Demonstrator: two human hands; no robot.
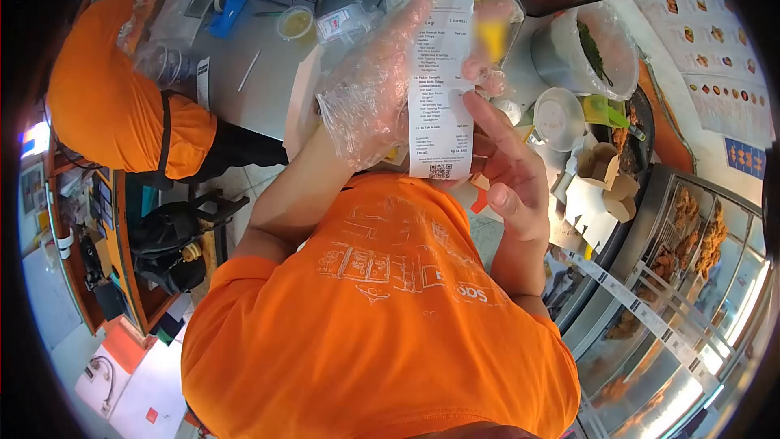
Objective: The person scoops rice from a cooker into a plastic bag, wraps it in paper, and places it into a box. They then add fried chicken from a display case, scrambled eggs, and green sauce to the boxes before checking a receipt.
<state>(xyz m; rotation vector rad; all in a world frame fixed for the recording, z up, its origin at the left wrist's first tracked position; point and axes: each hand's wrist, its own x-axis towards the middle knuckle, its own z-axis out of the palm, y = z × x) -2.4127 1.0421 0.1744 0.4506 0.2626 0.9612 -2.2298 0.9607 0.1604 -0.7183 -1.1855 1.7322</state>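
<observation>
A long printed receipt (439, 73) with a QR code at its lower end is held up in front of my chest. My left hand (370, 73), in a clear plastic glove, is closed around it: the thumb lies along the left edge, while fingers show past the right edge. Part of that hand is hidden behind the paper. On the other side my right hand (513, 171) is bare, its fingers apart and the thumb spread. Its index fingertip is at the receipt's right edge; whether it touches cannot be told.
A steel counter (272, 57) bears a small lidded cup (296, 24) and a blue tape dispenser (229, 12). At right are a white bucket (585, 53), an open paper food box (600, 195) and a glass case (674, 276) with fried food. Another person in orange (122, 97) stands at left.
</observation>
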